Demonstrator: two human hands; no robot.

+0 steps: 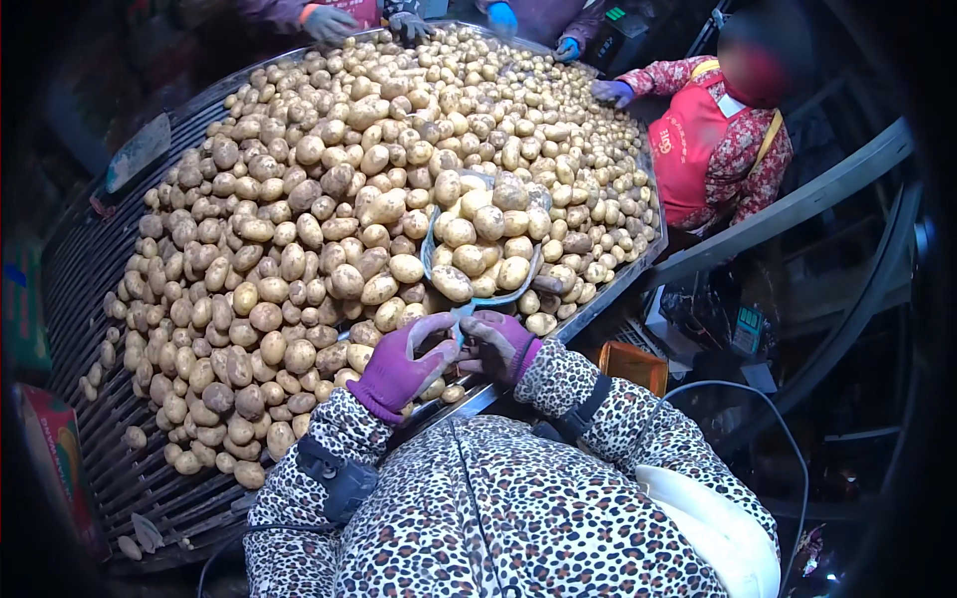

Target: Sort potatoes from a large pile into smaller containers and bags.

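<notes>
Both of my hands wear purple work gloves with soiled palms and fingertips. They meet at the table's near edge. Between my left hand [407, 362] and my right hand [497, 345], the fingers pinch a light-blue strip [463, 314]. It looks like the handle or gathered end of a blue-rimmed plastic container [428, 254], whose exact kind is hard to tell. Cleaner yellow potatoes [471, 258] fill that container, which rests on the pile just beyond my hands. Loose, earth-smeared potatoes [291, 261] surround it. My fingers partly hide the strip.
The heap lies on a slatted metal sorting table [112, 441] with a raised metal edge [624, 280]. A co-worker in a red apron [684, 142] stands at right; other gloved hands [329, 24] reach in at the far side. A curved metal beam [792, 205] and a cable [792, 441] are at right.
</notes>
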